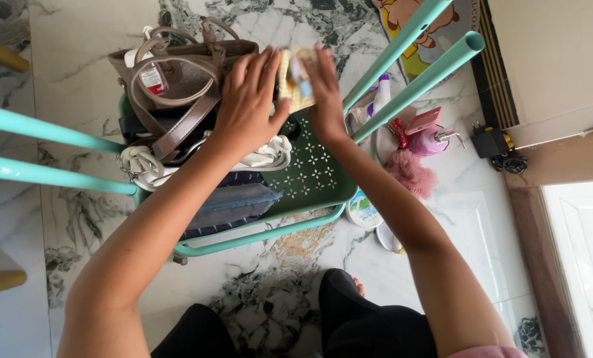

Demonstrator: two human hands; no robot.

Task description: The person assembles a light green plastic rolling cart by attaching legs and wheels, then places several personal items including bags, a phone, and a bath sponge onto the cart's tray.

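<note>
Both my hands reach down over a teal perforated shelf tray (313, 172). My left hand (247, 99) and my right hand (324, 89) hold between them a small yellowish pouch with a blue patch (295, 79), blurred by motion. Left of it on the tray lie a taupe handbag with looped handles (177, 79), a white bag with rope handles (144, 166) and dark blue and grey fabric bags (233, 202). The right half of the tray shows bare star-pattern holes.
Teal rack tubes cross at left (44, 129) and upper right (429, 73). On the marble floor to the right lie a pink bottle (428, 140), a pink fluffy item (410, 174), a white round tub (361, 212) and a black charger (492, 142). My dark-clothed knees (356, 318) are below.
</note>
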